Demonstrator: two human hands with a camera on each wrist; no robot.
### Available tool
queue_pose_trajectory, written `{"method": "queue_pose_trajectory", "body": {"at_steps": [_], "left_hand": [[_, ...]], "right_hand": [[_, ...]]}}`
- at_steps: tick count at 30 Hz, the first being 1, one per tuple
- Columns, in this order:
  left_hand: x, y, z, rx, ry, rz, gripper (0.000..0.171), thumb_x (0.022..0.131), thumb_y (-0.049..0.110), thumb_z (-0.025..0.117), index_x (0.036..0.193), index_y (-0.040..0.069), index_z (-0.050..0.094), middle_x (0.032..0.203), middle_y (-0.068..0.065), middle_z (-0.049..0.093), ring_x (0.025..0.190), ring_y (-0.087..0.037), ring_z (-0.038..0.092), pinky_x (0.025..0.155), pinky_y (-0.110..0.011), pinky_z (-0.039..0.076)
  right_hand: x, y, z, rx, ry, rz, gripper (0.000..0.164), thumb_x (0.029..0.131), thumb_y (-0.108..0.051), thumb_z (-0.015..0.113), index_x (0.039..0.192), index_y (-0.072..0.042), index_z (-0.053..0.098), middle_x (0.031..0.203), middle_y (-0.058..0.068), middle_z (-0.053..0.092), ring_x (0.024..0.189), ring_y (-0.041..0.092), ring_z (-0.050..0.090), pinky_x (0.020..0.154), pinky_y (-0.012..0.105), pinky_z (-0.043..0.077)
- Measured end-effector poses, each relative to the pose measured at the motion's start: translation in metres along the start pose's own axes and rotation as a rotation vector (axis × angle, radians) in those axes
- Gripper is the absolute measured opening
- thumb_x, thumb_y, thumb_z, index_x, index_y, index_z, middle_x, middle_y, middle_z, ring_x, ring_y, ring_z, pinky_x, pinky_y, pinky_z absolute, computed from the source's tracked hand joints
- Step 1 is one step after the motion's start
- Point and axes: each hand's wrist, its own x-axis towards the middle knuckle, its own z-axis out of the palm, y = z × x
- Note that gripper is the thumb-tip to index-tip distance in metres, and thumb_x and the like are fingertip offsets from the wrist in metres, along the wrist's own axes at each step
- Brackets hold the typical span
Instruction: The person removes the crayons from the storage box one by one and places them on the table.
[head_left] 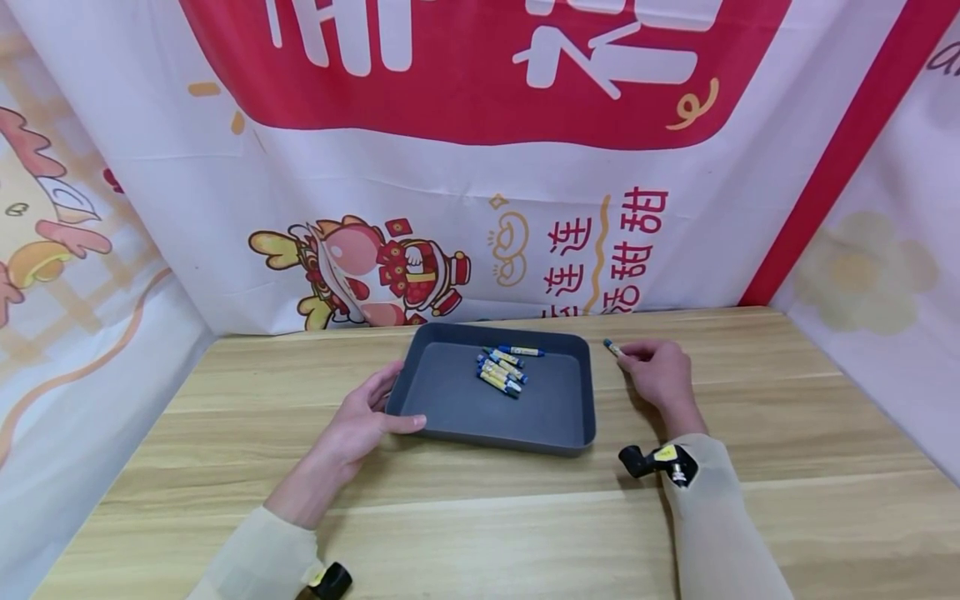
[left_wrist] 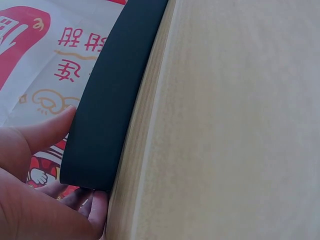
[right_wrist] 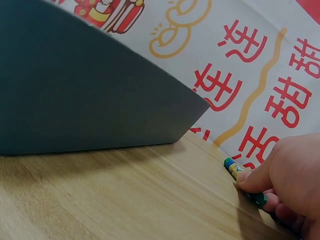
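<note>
A dark grey rectangular tray (head_left: 457, 408) sits on the wooden table with several crayons (head_left: 498, 379) in yellow-and-blue wrappers heaped in its back half. My left hand (head_left: 360, 425) grips the tray's left front corner, thumb over the rim and fingers along the outer side and low edge. To the right of the tray, my right hand (head_left: 660, 375) pinches one green crayon (right_wrist: 233, 167) between thumb and fingers, close over the table. Its tip points toward the back left; the wrapper is partly hidden by the thumb.
The wooden table (head_left: 480, 533) ends at the back against a printed hanging cloth (head_left: 450, 175) with red lettering and cartoon figures. More cloth hangs along the left and right sides. A small black camera (head_left: 652, 461) is fixed on the right sleeve, another (head_left: 330, 581) on the left.
</note>
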Motion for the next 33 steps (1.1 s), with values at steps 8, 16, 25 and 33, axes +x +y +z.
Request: {"method": "queue_pose_trajectory", "body": {"at_steps": [8,16,25,33], "left_hand": [[0.000,0.000,0.000,-0.001,0.003,-0.003,0.096,0.088,0.007,0.085,0.167,0.027,0.033,0.175,-0.010,0.030,0.158,-0.037,0.031,0.133,-0.058,0.024],[0.000,0.000,0.000,0.000,0.002,-0.003,0.097,0.088,0.007,0.085,0.167,0.027,0.033,0.175,-0.010,0.030,0.158,-0.036,0.030,0.133,-0.058,0.024],[0.000,0.001,0.000,0.005,-0.004,0.008,0.097,0.088,0.006,0.085,0.167,0.026,0.032,0.176,-0.011,0.030,0.159,-0.036,0.030,0.133,-0.057,0.023],[0.000,0.000,0.000,0.008,-0.005,0.008,0.098,0.088,0.006,0.085,0.168,0.026,0.031,0.176,-0.011,0.029,0.160,-0.037,0.029,0.133,-0.058,0.023]], "right_hand": [[0.001,0.000,0.002,-0.005,-0.003,0.032,0.030,0.103,-0.023,0.069,0.127,-0.006,0.076,0.129,0.020,0.073,0.123,0.037,0.062,0.103,0.051,0.051],[0.002,-0.003,-0.002,0.059,0.017,0.042,0.038,0.102,-0.028,0.070,0.134,-0.008,0.073,0.129,0.018,0.073,0.121,0.034,0.062,0.099,0.043,0.052],[0.001,-0.016,-0.007,0.159,0.031,0.026,0.044,0.101,-0.034,0.072,0.140,-0.013,0.070,0.133,0.014,0.071,0.118,0.029,0.062,0.087,0.029,0.051],[-0.002,-0.036,-0.008,0.188,0.043,-0.060,0.041,0.101,-0.036,0.073,0.136,-0.015,0.073,0.124,0.012,0.072,0.110,0.024,0.061,0.086,0.029,0.051]]}}
